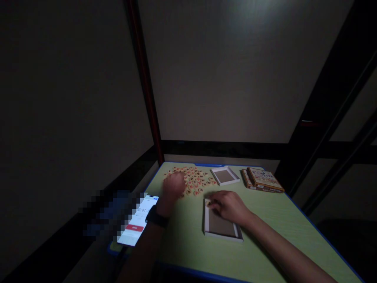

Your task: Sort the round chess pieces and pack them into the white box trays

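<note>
Many round wooden xiangqi pieces [194,182] with red or dark characters lie spread over the far left of the table. My left hand [174,184], a dark band on its wrist, reaches down among them. Its fingers are curled, and whatever they grip is hidden. My right hand [229,204] is over the far end of a shallow open box [221,226] with a brown bottom and white walls. Its fingertips pinch at a single xiangqi piece [208,203] in the box's far left corner.
Behind the pieces stands a second shallow open tray [226,176]. Two printed boxes [265,180] are stacked at the table's right side. A lit phone [138,220] showing a timer lies by the left edge. The green table [273,220] has a blue rim.
</note>
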Action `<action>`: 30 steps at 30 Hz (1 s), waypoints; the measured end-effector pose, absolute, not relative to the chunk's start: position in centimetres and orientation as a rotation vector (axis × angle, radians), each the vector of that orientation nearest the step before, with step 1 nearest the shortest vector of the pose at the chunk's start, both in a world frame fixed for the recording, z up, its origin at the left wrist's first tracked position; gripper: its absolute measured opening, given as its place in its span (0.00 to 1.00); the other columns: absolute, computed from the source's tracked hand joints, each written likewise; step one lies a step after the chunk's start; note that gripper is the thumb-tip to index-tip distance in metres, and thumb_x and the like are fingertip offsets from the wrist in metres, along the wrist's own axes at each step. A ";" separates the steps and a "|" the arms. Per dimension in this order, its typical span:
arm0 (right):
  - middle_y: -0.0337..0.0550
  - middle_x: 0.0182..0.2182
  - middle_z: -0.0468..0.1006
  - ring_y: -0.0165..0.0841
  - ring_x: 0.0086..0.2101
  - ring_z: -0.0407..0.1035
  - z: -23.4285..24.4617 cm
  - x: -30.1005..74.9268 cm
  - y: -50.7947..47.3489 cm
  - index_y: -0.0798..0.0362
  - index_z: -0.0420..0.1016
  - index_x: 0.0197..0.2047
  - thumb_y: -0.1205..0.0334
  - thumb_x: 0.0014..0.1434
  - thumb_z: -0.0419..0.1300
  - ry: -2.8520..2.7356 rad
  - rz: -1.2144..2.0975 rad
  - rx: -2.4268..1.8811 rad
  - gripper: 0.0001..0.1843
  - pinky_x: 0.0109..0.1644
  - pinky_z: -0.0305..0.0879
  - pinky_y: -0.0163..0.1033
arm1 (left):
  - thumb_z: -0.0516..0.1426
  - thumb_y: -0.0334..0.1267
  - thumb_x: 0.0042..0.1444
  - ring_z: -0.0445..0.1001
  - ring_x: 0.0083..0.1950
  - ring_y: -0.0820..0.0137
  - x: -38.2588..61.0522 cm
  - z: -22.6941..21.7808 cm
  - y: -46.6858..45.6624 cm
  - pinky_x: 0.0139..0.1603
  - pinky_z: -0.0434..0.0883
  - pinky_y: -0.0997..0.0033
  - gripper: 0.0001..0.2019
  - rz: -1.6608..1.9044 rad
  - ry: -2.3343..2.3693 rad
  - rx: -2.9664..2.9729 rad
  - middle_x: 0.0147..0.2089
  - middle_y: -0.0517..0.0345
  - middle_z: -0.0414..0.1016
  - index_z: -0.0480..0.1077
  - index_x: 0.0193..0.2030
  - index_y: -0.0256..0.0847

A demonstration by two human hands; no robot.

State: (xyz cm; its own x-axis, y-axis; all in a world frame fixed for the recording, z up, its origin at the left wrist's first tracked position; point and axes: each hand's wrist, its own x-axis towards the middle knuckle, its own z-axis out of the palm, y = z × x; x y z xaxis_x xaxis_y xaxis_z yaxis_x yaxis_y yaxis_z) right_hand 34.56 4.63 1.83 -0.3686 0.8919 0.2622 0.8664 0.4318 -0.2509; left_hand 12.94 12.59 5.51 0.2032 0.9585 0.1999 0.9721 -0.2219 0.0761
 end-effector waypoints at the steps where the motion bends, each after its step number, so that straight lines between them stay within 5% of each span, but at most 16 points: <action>1: 0.45 0.39 0.84 0.37 0.40 0.77 1.9 34.6 4.6 0.50 0.82 0.43 0.65 0.60 0.59 -2.320 0.094 -1.506 0.11 0.43 0.66 0.36 | 0.47 0.31 0.64 0.78 0.48 0.60 12.5 6.1 13.4 0.46 0.71 0.65 0.18 -0.204 -1.883 -2.392 0.48 0.45 0.80 0.77 0.50 0.42; 5: 0.45 0.37 0.84 0.37 0.38 0.77 2.1 34.7 4.7 0.51 0.81 0.41 0.64 0.63 0.56 -2.272 0.025 -1.581 0.12 0.40 0.64 0.36 | 0.50 0.30 0.62 0.77 0.51 0.55 11.7 7.4 16.1 0.49 0.71 0.62 0.15 -0.007 -1.753 -2.452 0.49 0.36 0.79 0.78 0.46 0.35; 11: 0.46 0.37 0.83 0.36 0.36 0.76 2.1 35.0 4.7 0.52 0.80 0.42 0.67 0.64 0.55 -2.311 -0.085 -1.649 0.11 0.37 0.60 0.35 | 0.53 0.29 0.59 0.77 0.52 0.59 12.1 7.3 17.8 0.50 0.70 0.67 0.14 0.147 -1.585 -2.594 0.50 0.42 0.80 0.79 0.45 0.40; 30: 0.45 0.38 0.82 0.35 0.36 0.75 2.1 35.1 4.7 0.51 0.78 0.44 0.69 0.61 0.55 -2.358 -0.112 -1.671 0.12 0.36 0.56 0.36 | 0.57 0.26 0.56 0.78 0.51 0.55 12.6 7.7 18.5 0.49 0.72 0.65 0.11 0.233 -1.414 -2.603 0.48 0.36 0.79 0.77 0.44 0.33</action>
